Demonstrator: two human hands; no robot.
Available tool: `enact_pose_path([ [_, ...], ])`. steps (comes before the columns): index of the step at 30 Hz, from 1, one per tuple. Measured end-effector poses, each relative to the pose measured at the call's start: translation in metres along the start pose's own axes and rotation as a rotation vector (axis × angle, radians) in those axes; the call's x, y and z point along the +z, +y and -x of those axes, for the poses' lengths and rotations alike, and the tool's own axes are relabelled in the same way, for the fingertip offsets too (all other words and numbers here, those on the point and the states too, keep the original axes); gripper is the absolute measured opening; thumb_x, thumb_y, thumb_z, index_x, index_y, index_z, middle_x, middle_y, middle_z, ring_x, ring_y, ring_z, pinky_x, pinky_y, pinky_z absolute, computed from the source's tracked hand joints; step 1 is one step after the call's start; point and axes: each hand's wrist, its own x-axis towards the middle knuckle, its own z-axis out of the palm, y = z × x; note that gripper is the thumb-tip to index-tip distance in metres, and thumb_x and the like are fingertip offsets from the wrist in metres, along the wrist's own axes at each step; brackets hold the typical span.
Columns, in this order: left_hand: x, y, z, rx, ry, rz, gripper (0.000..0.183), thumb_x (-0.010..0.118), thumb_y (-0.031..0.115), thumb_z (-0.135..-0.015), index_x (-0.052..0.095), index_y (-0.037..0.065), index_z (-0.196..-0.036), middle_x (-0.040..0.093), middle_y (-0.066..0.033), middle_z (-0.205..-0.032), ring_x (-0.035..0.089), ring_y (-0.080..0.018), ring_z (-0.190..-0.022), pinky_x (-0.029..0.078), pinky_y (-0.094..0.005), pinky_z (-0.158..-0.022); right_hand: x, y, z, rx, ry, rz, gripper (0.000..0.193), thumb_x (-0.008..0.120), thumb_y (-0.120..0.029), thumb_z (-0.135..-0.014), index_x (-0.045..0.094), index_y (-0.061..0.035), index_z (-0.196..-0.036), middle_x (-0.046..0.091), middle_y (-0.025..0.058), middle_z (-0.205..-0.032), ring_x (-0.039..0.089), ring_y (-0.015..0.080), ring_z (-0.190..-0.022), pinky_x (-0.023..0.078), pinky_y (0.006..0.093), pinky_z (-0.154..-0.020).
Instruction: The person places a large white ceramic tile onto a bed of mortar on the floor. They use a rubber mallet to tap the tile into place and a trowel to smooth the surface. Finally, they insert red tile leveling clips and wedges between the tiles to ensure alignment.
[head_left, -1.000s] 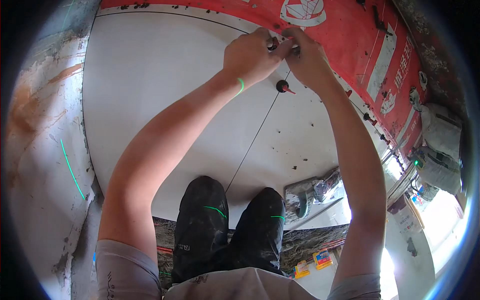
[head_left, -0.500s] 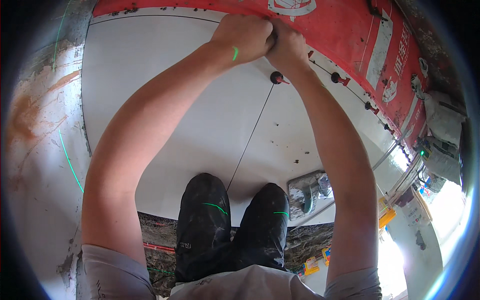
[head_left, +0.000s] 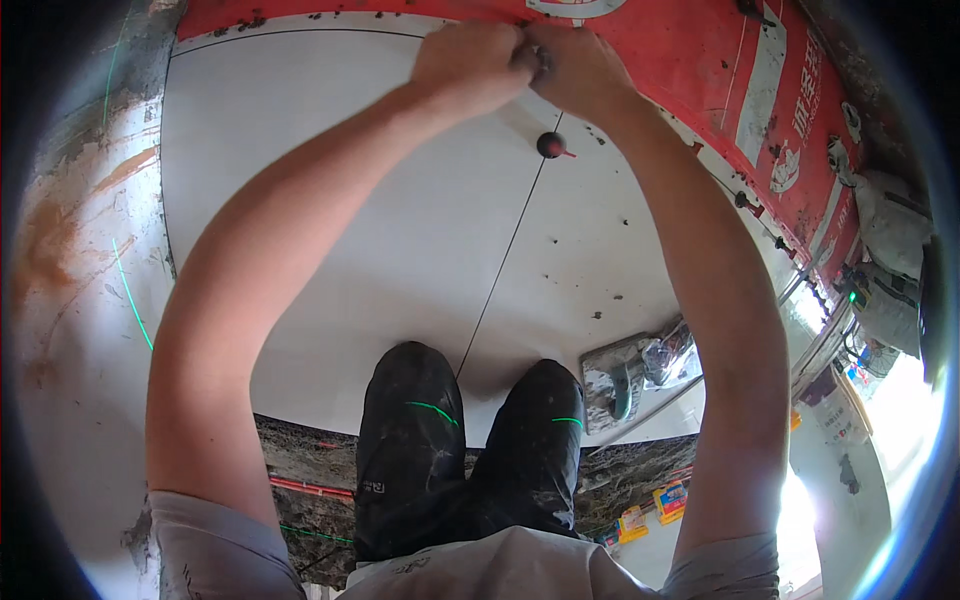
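Note:
Over the far edge of the large white tiles point(head_left: 350, 220), my left hand point(head_left: 470, 62) and my right hand point(head_left: 580, 72) meet. Both are closed, fingers curled towards each other. Something small and dark shows between them, too hidden to name. Just nearer than my hands, a round black tile-levelling clip point(head_left: 551, 145) with a red pin sits on the dark joint between two tiles. More clips like it, such as this one point(head_left: 742, 202), line the far right edge of the tiles, partly behind my right forearm.
A red printed sheet point(head_left: 690, 70) borders the tiles on the far side. My knees point(head_left: 410, 410) rest at the near edge. A flat trowel point(head_left: 615, 385) lies by my right knee beside crumpled clear plastic point(head_left: 672, 355). Dark crumbs dot the right tile. Rough mortar point(head_left: 310, 455) lies nearer.
My closed hands have shifted slightly left and stay together, while my right elbow has swung outward. The view has moved a little, showing more of the trowel and plastic.

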Motion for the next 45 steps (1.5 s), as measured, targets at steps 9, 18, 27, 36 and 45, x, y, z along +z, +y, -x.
enact_pose_path([
  [9, -0.012, -0.006, 0.001, 0.161, -0.106, -0.111, 0.025, 0.051, 0.024, -0.092, 0.069, 0.007, -0.088, 0.07, -0.0094, -0.081, 0.068, -0.0285, -0.08, 0.053, -0.0437, -0.072, -0.001, -0.009, 0.003, 0.09, -0.04, -0.159, 0.025, 0.062, -0.023, -0.085, 0.065, -0.0132, -0.107, 0.072, 0.0111, -0.092, 0.07, 0.0309, -0.085, 0.056, 0.0444, -0.075],
  [18, -0.012, -0.005, -0.002, 0.129, -0.132, -0.131, 0.022, 0.053, 0.022, -0.09, 0.071, 0.011, -0.089, 0.07, -0.0086, -0.08, 0.068, -0.0273, -0.077, 0.053, -0.0437, -0.07, 0.002, -0.012, -0.004, 0.107, -0.066, 0.148, 0.027, 0.063, -0.024, -0.084, 0.062, -0.014, -0.109, 0.071, 0.0091, -0.088, 0.07, 0.0298, -0.084, 0.056, 0.0437, -0.075],
  [27, -0.006, -0.024, -0.001, 0.327, 0.027, -0.149, 0.023, 0.054, 0.023, -0.093, 0.073, 0.011, -0.089, 0.07, -0.0087, -0.08, 0.068, -0.0266, -0.076, 0.052, -0.0413, -0.068, -0.012, -0.006, -0.004, 0.014, -0.221, -0.197, 0.03, 0.066, -0.019, -0.085, 0.062, -0.0117, -0.114, 0.07, 0.0093, -0.098, 0.067, 0.0277, -0.087, 0.054, 0.0424, -0.076],
  [36, -0.004, -0.017, -0.005, 0.265, 0.007, -0.125, 0.022, 0.057, 0.025, -0.088, 0.072, 0.01, -0.082, 0.069, -0.0093, -0.075, 0.067, -0.0271, -0.072, 0.052, -0.0414, -0.066, -0.012, 0.004, -0.008, -0.1, -0.135, 0.01, 0.03, 0.067, -0.013, -0.083, 0.064, -0.0109, -0.113, 0.068, 0.0089, -0.105, 0.066, 0.028, -0.095, 0.054, 0.0398, -0.078],
  [45, -0.017, 0.001, -0.018, 0.012, -0.193, -0.129, 0.025, 0.06, 0.028, -0.086, 0.07, 0.005, -0.09, 0.069, -0.0124, -0.077, 0.067, -0.0291, -0.071, 0.052, -0.0423, -0.065, 0.029, -0.02, 0.02, 0.143, 0.285, -0.207, 0.032, 0.072, -0.009, -0.074, 0.065, -0.0064, -0.105, 0.066, 0.0119, -0.099, 0.067, 0.0337, -0.089, 0.055, 0.045, -0.076],
])
